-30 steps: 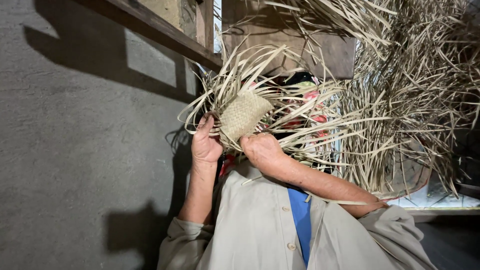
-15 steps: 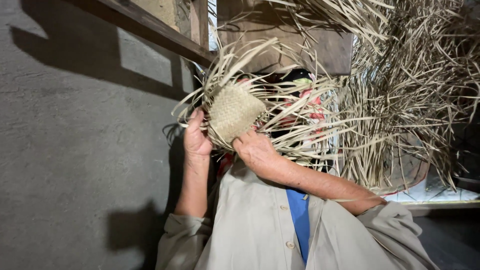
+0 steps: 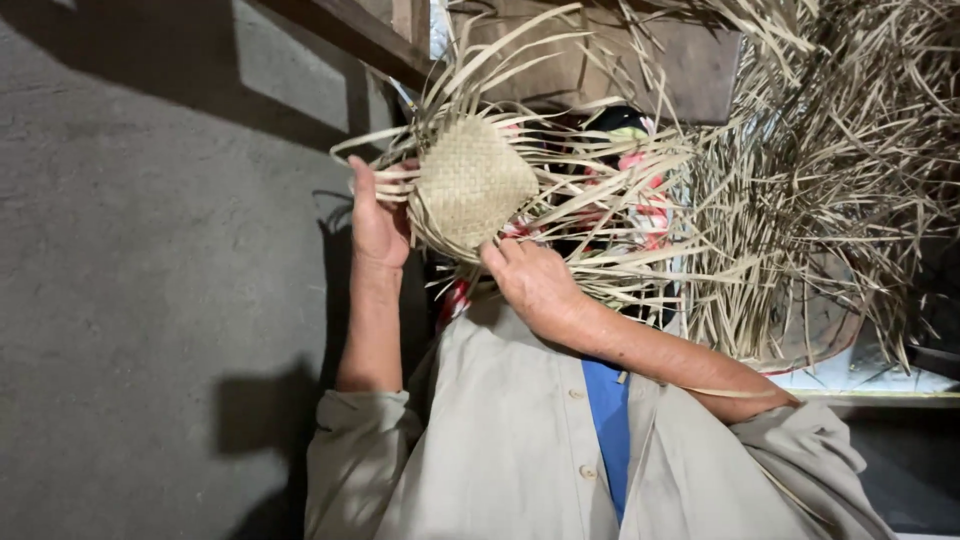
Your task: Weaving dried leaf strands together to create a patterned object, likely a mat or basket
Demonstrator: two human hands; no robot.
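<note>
Background: grey rough plaster wall (image 3: 150,250) fills the left half of the head view, with a dark wooden beam (image 3: 350,35) slanting across its top and a hard shadow beneath it.
Upper right: big heap of dry pale straw-coloured palm strips (image 3: 840,170) hangs loose and tangled, covering most of that side; a brown wooden board (image 3: 640,70) shows behind it.
Behind the work: red, pink and green patterned cloth (image 3: 640,190) shows through gaps between the strips; its shape cannot be made out.
Work piece: small square patch of tightly woven pale palm strips (image 3: 473,180), held up in front of the wall edge, tilted like a diamond, with long unwoven strip ends fanning out from every side.
Left hand (image 3: 378,222): raised upright at the patch's left edge, fingers and thumb closed on a few loose strip ends there.
Right hand (image 3: 535,285): just below the patch's lower right corner, back of the hand facing the camera, fingers curled up onto the patch's lower edge; how tightly it grips cannot be told.
Foreground: beige buttoned shirt (image 3: 500,440) with rolled sleeves, open over a blue undershirt (image 3: 607,420).
</note>
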